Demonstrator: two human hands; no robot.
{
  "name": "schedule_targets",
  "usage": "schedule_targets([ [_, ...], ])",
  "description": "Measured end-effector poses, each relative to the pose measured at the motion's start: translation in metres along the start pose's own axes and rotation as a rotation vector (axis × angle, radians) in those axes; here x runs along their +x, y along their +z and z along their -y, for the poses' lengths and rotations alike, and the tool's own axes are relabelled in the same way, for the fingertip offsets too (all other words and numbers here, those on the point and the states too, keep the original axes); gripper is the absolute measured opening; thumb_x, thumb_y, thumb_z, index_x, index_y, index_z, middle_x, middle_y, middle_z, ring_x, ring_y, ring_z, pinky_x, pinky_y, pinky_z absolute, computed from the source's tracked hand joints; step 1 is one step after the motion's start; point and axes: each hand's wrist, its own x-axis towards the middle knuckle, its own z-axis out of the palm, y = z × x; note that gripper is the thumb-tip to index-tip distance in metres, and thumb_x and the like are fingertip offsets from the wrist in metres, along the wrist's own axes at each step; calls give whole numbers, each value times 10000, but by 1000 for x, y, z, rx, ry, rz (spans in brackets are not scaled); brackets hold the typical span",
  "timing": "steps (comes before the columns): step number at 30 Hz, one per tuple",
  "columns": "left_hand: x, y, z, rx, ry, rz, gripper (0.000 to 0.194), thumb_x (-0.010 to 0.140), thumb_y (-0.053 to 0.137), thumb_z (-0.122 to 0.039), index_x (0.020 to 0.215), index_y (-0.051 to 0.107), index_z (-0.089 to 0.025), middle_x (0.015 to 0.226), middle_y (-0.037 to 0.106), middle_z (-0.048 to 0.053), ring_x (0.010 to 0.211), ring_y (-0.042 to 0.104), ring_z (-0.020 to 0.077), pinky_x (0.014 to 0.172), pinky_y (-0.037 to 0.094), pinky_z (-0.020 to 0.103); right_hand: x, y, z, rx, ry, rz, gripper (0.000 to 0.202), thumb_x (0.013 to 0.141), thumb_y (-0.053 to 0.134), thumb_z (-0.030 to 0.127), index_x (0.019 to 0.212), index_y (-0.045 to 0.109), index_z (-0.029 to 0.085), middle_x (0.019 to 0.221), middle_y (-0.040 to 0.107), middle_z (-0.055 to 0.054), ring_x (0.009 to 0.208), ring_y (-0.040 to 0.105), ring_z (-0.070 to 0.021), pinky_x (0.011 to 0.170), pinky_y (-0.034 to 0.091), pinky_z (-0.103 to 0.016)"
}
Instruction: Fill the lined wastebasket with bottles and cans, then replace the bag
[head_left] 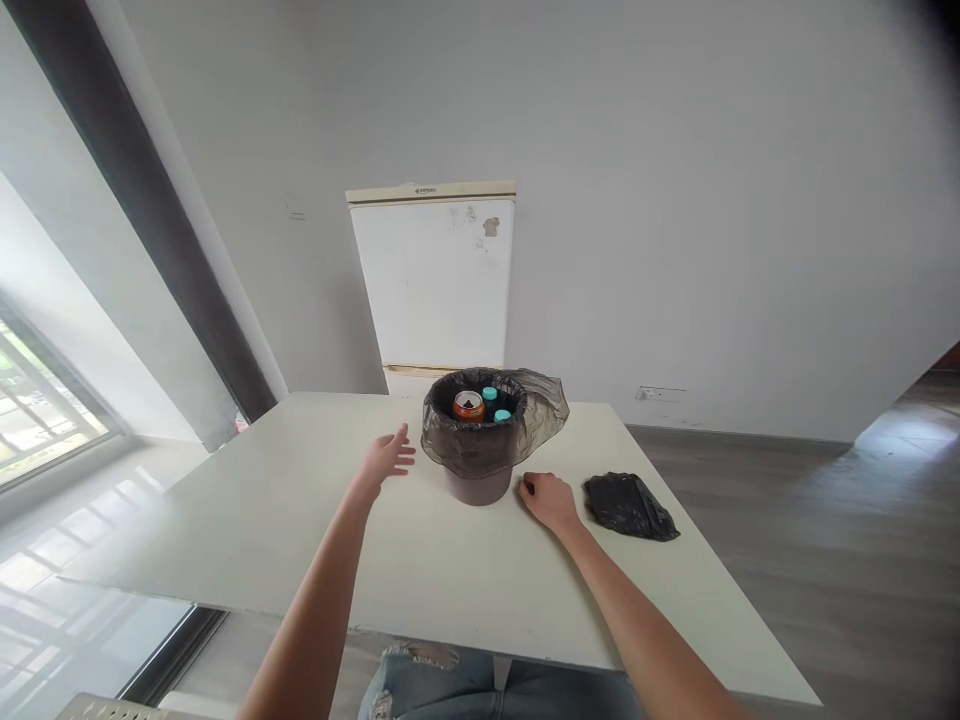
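Observation:
A small brownish trash can (pixel 478 489) stands on the table, lined with a thin black garbage bag (pixel 469 450) folded over its rim, with a loose flap hanging out to the right. Inside it are an orange can (pixel 469 406) and two bottles with turquoise caps (pixel 490 394). My left hand (pixel 386 457) hovers left of the trash can, fingers spread and holding nothing. My right hand (pixel 550 498) rests on the table just right of the can's base, its fingers curled in; nothing shows in them. Right of that hand lies a folded black plastic bag (pixel 630 505).
The pale table (pixel 247 510) stretches widest to the left. Behind it stands a white refrigerator (pixel 442 285) against a grey wall. A window (pixel 45 400) is at the far left, and wooden floor (pixel 787 520) lies beyond the table's right edge.

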Motion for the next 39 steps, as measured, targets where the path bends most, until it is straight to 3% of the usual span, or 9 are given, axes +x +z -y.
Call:
schedule_targets([
  [5, -7, 18, 23, -253, -75, 309, 524, 683, 858, -634, 858, 712, -162, 995, 765, 170, 889, 740, 283, 751, 584, 364, 3, 2, -5, 170, 31, -54, 314, 1005, 473, 425, 872, 679, 229, 827, 726, -63, 811, 666, -230, 686, 353, -284],
  [10, 2, 9, 18, -358, 86, 158, 461, 733, 829, -603, 892, 628, -220, 1205, 721, 105, 1104, 704, 239, 809, 554, 268, 1, -3, -13, 505, 55, -224, 422, 1062, 264, 553, 1055, 561, 254, 743, 660, -11, 720, 615, -223, 679, 401, -296],
  [13, 5, 0, 15, -359, -30, 115, 516, 755, 810, -636, 1001, 619, -225, 1327, 671, 150, 1130, 713, 296, 831, 592, 359, -2, -9, -12, 713, 56, -316, 507, 1047, 205, 644, 1051, 527, 253, 743, 643, -9, 679, 597, -211, 684, 447, -307],
  [17, 8, 0, 26, -253, -267, 220, 617, 711, 817, -710, 991, 654, -185, 1194, 719, 203, 1089, 729, 340, 818, 595, 400, 1, -24, -5, 937, 64, -414, 619, 1015, 163, 721, 1178, 516, 239, 941, 696, -59, 710, 619, -188, 609, 482, -292],
  [23, 19, 12, 38, -352, -88, 264, 553, 608, 898, -631, 862, 681, -191, 979, 746, 136, 962, 731, 283, 770, 553, 346, 19, -65, 7, 1470, 147, -428, 626, 955, 362, 780, 1111, 631, 236, 1094, 701, -82, 818, 644, -182, 620, 520, -280],
  [26, 24, 9, 25, -406, 50, 137, 532, 635, 863, -633, 869, 633, -215, 988, 732, 100, 1007, 711, 260, 793, 550, 323, 30, -93, 13, 1619, 147, -278, 467, 861, 657, 694, 945, 657, 235, 989, 704, -51, 797, 630, -178, 624, 506, -268],
  [29, 28, 0, 1, -453, 190, 37, 516, 724, 767, -680, 897, 575, -234, 1105, 725, 79, 1085, 689, 241, 849, 561, 320, 42, -122, 17, 1664, 52, -292, 366, 757, 832, 520, 862, 639, 228, 934, 695, -30, 823, 628, -178, 651, 499, -256],
  [35, 29, -10, -60, -563, 497, -8, 414, 877, 661, -632, 908, 555, -233, 1370, 688, 97, 1180, 674, 249, 914, 562, 347, 60, -169, 25, 1739, -79, -451, 296, 768, 775, 416, 804, 537, 244, 1140, 724, -5, 1059, 646, -191, 765, 529, -257],
  [39, 35, -3, -90, -657, 565, 97, 378, 866, 736, -568, 892, 618, -210, 1355, 704, 131, 1221, 676, 299, 940, 568, 404, 68, -186, 40, 1942, -183, -313, 225, 783, 769, 323, 808, 560, 242, 1258, 737, -23, 1157, 665, -211, 846, 563, -310],
])
